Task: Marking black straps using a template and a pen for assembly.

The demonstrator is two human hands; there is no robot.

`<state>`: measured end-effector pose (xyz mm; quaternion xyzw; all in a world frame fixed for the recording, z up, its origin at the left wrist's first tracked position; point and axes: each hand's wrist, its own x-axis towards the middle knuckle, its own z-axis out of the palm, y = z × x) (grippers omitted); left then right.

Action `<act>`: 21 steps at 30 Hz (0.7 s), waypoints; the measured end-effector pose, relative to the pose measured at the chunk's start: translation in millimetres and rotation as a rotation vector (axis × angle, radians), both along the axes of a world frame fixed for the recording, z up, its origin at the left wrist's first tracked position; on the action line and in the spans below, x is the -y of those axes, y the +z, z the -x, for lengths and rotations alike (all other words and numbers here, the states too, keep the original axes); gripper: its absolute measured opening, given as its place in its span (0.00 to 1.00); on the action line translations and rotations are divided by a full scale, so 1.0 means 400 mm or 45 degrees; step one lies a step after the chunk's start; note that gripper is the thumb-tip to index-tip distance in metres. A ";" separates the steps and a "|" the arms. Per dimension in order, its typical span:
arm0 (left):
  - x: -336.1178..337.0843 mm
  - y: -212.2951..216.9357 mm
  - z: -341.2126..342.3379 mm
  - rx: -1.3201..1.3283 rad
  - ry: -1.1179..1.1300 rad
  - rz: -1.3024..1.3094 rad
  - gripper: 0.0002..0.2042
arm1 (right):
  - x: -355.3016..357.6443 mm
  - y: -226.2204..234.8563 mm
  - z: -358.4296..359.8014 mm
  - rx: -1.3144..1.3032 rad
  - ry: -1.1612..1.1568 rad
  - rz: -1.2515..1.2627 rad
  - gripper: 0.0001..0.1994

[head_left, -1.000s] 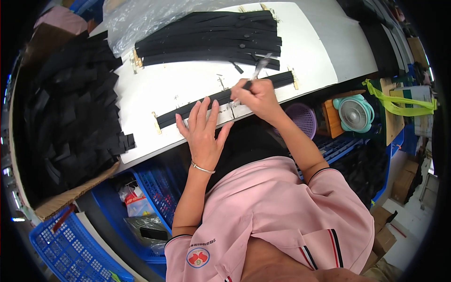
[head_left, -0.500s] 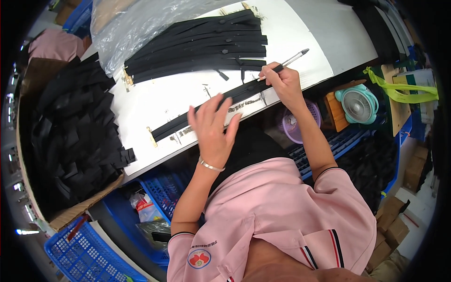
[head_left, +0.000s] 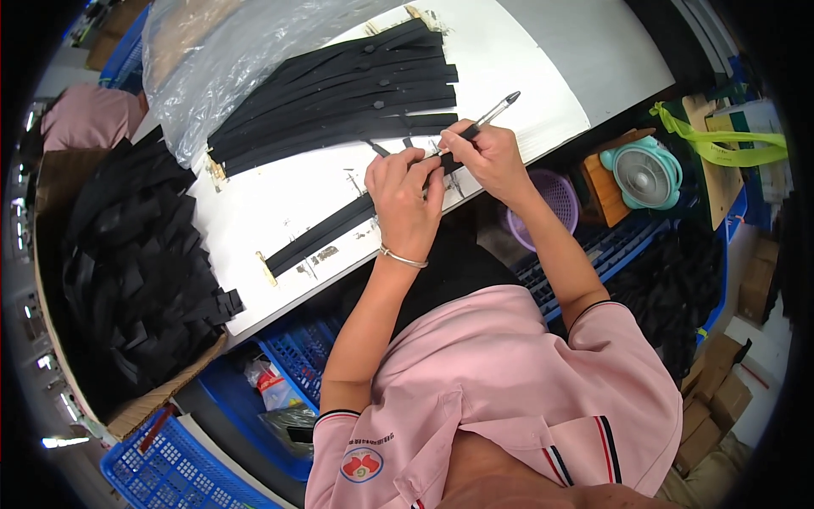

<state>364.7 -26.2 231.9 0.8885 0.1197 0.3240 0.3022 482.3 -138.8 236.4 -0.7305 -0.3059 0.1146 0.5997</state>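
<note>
**Both hands on one black strap at the bench's near edge**

A single long black strap (head_left: 339, 227) lies slantwise across the white bench (head_left: 543, 59), its lower-left end near a small tan tab at the bench's front edge, its upper-right end under the person's hands. The left hand (head_left: 405, 199) rests on top of the strap with the fingers bent down onto it, pressing it to the bench; a thin metal bangle (head_left: 402, 258) circles that wrist. The right hand (head_left: 487, 157) sits just beside the left, almost touching it, with its fingers closed around a slim silver pen (head_left: 496, 110) whose free end points up and to the right. The pen's working tip is hidden behind the fingers, so whether it touches the strap cannot be told.

Just beyond the hands, a stack of similar black straps (head_left: 335, 97) lies fanned across the bench, its far-left end tucked under a clear plastic bag (head_left: 229, 51). To the left, a cardboard box (head_left: 127, 254) is heaped with more black straps. Below the bench's right end stand a purple basket (head_left: 555, 199) and a small teal fan (head_left: 646, 174), near each other. Blue plastic crates (head_left: 161, 475) sit on the floor by the person's pink shirt (head_left: 500, 382).
</note>
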 end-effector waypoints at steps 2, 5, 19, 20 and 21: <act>0.001 0.002 -0.001 0.011 0.009 -0.014 0.07 | 0.002 -0.006 -0.004 0.022 0.003 0.028 0.10; 0.000 0.002 -0.001 -0.005 0.006 -0.004 0.07 | 0.004 -0.006 -0.007 0.186 0.007 0.165 0.10; -0.006 0.003 0.007 -0.028 0.016 -0.014 0.11 | 0.027 -0.002 -0.011 0.155 0.169 0.069 0.09; -0.009 0.011 0.013 -0.069 0.012 -0.015 0.14 | 0.035 -0.005 -0.010 -0.034 0.171 0.008 0.09; -0.015 0.023 0.025 -0.214 -0.019 -0.020 0.27 | 0.039 0.001 -0.004 -0.060 0.137 -0.034 0.09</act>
